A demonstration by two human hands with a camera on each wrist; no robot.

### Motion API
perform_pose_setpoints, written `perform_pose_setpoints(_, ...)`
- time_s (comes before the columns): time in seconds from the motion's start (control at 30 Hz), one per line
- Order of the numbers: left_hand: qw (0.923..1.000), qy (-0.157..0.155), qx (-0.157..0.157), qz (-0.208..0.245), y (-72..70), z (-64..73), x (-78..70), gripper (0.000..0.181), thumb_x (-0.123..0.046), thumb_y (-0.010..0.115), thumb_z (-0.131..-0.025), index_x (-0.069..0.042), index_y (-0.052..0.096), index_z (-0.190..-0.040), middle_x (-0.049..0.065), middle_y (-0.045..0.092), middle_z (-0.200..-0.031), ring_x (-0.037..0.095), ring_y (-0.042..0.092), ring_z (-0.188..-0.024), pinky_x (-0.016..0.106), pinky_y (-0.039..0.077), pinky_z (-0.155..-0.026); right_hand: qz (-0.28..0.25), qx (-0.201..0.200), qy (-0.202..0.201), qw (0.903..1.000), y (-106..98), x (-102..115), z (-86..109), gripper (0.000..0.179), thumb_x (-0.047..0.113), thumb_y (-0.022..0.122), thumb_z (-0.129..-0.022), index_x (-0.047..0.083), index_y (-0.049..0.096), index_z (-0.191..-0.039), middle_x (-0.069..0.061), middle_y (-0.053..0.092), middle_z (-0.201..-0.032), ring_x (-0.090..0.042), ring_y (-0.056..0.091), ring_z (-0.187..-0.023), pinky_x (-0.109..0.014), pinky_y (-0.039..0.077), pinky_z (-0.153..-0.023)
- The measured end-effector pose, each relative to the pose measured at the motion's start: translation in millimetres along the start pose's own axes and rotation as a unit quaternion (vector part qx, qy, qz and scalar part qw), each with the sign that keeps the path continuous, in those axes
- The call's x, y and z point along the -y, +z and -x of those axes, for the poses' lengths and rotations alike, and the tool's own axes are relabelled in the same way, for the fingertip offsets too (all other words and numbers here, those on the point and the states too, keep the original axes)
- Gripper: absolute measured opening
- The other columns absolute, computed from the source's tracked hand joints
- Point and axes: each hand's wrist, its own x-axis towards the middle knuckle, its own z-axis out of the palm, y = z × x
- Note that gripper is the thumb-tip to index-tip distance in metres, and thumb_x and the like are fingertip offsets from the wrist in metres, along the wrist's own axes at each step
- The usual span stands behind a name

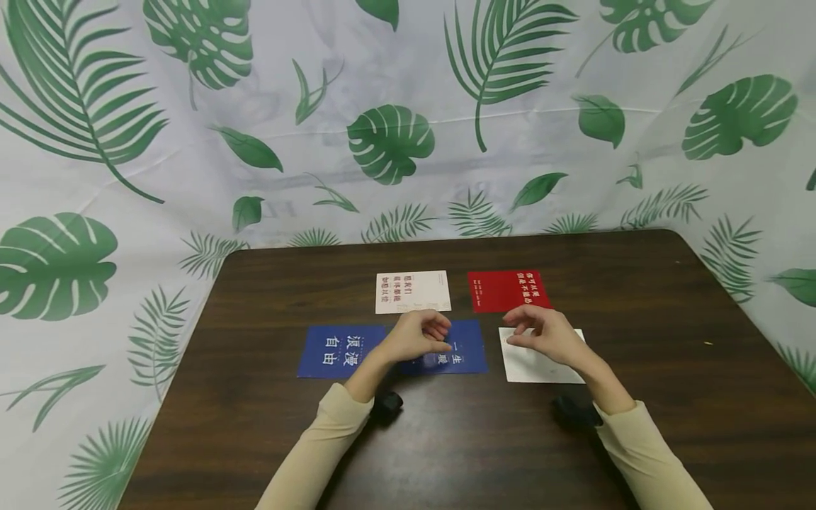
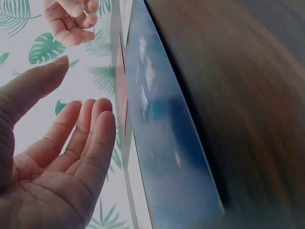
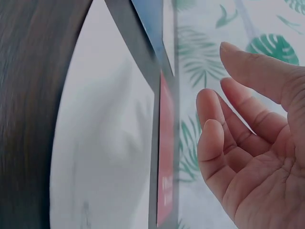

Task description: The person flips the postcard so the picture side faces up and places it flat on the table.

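My left hand hovers over a blue card with white characters, its fingers loosely bent and holding nothing. A second blue card lies to the left of it, partly behind the wrist. On the other side, my right hand is above a white card, thumb and fingers apart. Both hands appear raised off the cards in the left wrist view and the right wrist view. Farther back lie a cream card with red characters and a red card with white print.
The dark wooden table carries the cards. A leaf-patterned curtain hangs behind it. Black wrist devices sit under each forearm, one at the left and one at the right. A tiny yellowish speck lies at the right.
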Motion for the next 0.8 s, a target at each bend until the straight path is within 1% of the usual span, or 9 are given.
perform_pose_setpoints(0.07,0.9999,0.000,0.009,0.009,6.0,-5.0,-2.2,0.037,0.003,0.077,-0.072,0.012,0.061,-0.104,0.025,0.063,-0.095,0.027,0.064,-0.082,0.019,0.051,-0.070,0.002,-0.007,0.006,1.0000,-4.5,-2.3,2.8,0.033,0.009,0.078,-0.075,0.001,0.065,-0.105,-0.014,0.067,-0.094,-0.012,0.059,-0.073,-0.026,0.049,-0.063)
perform_pose_setpoints(0.17,0.9997,0.007,0.018,0.014,15.3,-12.0,-5.1,0.038,0.002,0.077,-0.072,0.012,0.061,-0.106,0.025,0.063,-0.096,0.033,0.063,-0.087,0.020,0.051,-0.072,0.006,-0.012,0.013,0.9998,-10.5,-6.0,6.7,0.034,0.009,0.077,-0.076,0.000,0.064,-0.106,-0.015,0.067,-0.094,-0.013,0.058,-0.072,-0.026,0.049,-0.062)
perform_pose_setpoints(0.23,0.9997,0.010,0.020,0.012,21.8,-16.2,-7.4,0.039,0.001,0.077,-0.072,0.011,0.061,-0.106,0.024,0.063,-0.097,0.035,0.063,-0.089,0.021,0.051,-0.074,0.005,-0.016,0.018,0.9997,-14.0,-9.0,9.0,0.035,0.009,0.077,-0.076,0.000,0.064,-0.107,-0.015,0.066,-0.095,-0.013,0.058,-0.073,-0.026,0.049,-0.063)
perform_pose_setpoints(0.4,0.9994,0.015,0.028,-0.012,37.9,-26.6,-14.5,0.043,-0.004,0.078,-0.074,0.007,0.060,-0.111,0.019,0.063,-0.106,0.030,0.061,-0.097,0.027,0.050,-0.082,-0.001,-0.028,0.026,0.9993,-22.4,-16.0,15.8,0.035,0.010,0.077,-0.077,-0.001,0.063,-0.108,-0.016,0.066,-0.098,-0.016,0.058,-0.077,-0.026,0.050,-0.064)
perform_pose_setpoints(0.5,0.9990,0.017,0.033,-0.024,46.7,-33.2,-18.1,0.048,-0.008,0.078,-0.074,0.006,0.059,-0.116,0.017,0.062,-0.114,0.028,0.059,-0.102,0.026,0.048,-0.087,-0.007,-0.028,0.036,0.9989,-27.0,-19.5,19.7,0.036,0.010,0.076,-0.078,-0.002,0.063,-0.109,-0.018,0.065,-0.101,-0.020,0.060,-0.082,-0.025,0.049,-0.068)
perform_pose_setpoints(0.57,0.9989,0.017,0.030,-0.030,52.9,-37.4,-20.3,0.051,-0.010,0.079,-0.074,0.005,0.058,-0.118,0.016,0.061,-0.117,0.026,0.058,-0.105,0.025,0.047,-0.088,-0.011,-0.026,0.045,0.9986,-30.2,-21.1,22.8,0.037,0.011,0.076,-0.079,-0.003,0.062,-0.110,-0.018,0.065,-0.104,-0.024,0.061,-0.087,-0.025,0.049,-0.071)
perform_pose_setpoints(0.7,0.9990,0.007,0.028,-0.033,65.1,-45.1,-22.9,0.055,-0.012,0.079,-0.074,0.004,0.056,-0.121,0.014,0.059,-0.121,0.025,0.055,-0.109,0.023,0.044,-0.091,-0.008,-0.024,0.062,0.9977,-37.2,-23.9,29.3,0.039,0.013,0.075,-0.079,-0.002,0.061,-0.113,-0.019,0.064,-0.109,-0.031,0.060,-0.095,-0.026,0.050,-0.075)
perform_pose_setpoints(0.8,0.9993,-0.004,0.028,-0.023,73.1,-49.3,-23.4,0.057,-0.011,0.079,-0.074,0.004,0.055,-0.123,0.014,0.058,-0.123,0.026,0.053,-0.112,0.024,0.043,-0.093,0.011,-0.027,0.063,0.9976,-41.5,-28.6,33.6,0.040,0.015,0.076,-0.079,0.000,0.062,-0.113,-0.018,0.064,-0.110,-0.029,0.059,-0.098,-0.032,0.050,-0.078)
